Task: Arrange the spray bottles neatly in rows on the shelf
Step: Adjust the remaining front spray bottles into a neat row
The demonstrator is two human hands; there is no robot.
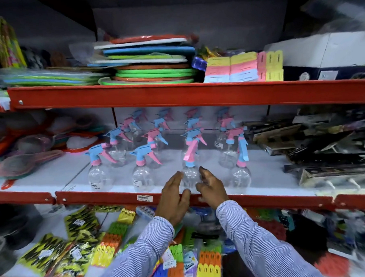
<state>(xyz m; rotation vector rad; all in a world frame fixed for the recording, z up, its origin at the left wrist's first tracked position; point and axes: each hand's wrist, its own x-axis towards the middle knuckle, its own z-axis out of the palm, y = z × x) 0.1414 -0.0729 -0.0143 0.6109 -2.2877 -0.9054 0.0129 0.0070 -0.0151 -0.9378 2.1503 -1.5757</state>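
Several clear spray bottles with pink and blue trigger heads stand in rows running front to back on the white middle shelf (pixel 268 166). The front bottle of the third row (pixel 190 175) has a pink trigger head and stands between my two hands. My left hand (pixel 174 198) is at its left side and my right hand (pixel 211 188) at its right side, fingers spread; whether they touch it I cannot tell. Other front bottles stand at the left (pixel 97 175), centre-left (pixel 142 178) and right (pixel 240 175).
A red shelf lip (pixel 109 197) runs along the front edge. Dark flat packages (pixel 328 150) pile up at the right of the shelf, round mesh items (pixel 25 162) at the left. Coloured mats (pixel 149 62) fill the upper shelf; packs of clips (pixel 110 242) lie below.
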